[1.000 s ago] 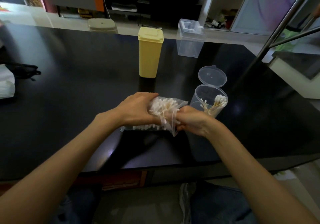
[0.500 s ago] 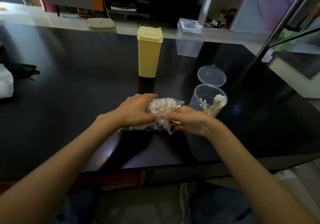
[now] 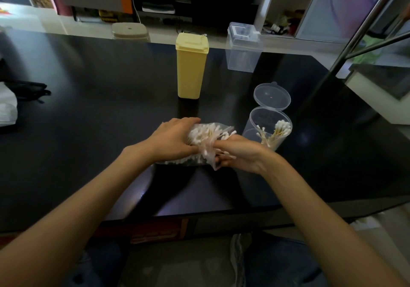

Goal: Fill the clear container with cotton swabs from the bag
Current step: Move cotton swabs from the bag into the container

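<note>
While left hand (image 3: 172, 140) grips swab bag (image 3: 208, 134) & right hand (image 3: 238, 153) pinches swabs at its mouth, clear container (image 3: 269, 127) stands open just right of right hand.

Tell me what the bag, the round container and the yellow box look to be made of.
Bag: thin clear plastic film, crinkled, swabs showing through. Round container: clear rigid plastic, glossy, with a hinged lid open. Yellow box: opaque plastic by the look of it, smooth matte finish, moulded lid.

Head view: worn above both hands, facing forward and down, close over the black table (image 3: 88, 100).
Shared views: one camera only.
</note>
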Action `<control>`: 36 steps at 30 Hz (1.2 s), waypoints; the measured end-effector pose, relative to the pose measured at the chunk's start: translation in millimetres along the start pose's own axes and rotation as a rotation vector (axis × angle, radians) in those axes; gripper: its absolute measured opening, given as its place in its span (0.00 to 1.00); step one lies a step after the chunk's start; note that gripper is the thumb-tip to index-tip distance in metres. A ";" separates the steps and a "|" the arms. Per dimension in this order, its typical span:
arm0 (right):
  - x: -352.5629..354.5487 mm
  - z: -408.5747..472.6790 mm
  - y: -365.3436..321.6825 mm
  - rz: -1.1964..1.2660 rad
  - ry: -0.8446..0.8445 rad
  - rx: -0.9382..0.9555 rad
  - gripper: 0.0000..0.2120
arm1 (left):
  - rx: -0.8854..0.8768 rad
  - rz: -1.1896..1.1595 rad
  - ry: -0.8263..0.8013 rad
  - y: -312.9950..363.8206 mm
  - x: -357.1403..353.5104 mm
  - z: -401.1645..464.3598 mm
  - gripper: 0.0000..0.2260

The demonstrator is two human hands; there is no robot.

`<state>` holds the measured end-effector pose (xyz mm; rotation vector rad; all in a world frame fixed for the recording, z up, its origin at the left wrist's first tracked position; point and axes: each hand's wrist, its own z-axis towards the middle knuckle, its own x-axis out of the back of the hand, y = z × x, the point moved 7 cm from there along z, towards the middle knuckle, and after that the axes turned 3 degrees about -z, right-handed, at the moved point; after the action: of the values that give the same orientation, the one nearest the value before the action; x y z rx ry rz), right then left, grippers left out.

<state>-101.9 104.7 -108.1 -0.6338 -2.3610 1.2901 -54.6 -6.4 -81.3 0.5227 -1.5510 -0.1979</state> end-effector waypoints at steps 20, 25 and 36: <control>5.4 1.7 -5.1 -0.266 0.133 0.036 0.11 | 0.064 -0.122 -0.030 2.3 0.6 -0.6 0.43; 13.9 4.6 -7.6 -0.509 0.200 0.062 0.12 | 0.018 0.004 0.120 7.3 5.4 0.1 0.34; 15.0 7.4 -3.2 -0.423 0.168 0.012 0.10 | -0.060 0.135 0.338 13.1 7.1 1.3 0.23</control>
<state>-118.8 106.4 -107.5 -0.2092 -2.1918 1.0188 -58.2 1.6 -69.3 0.3804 -1.2408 -0.0481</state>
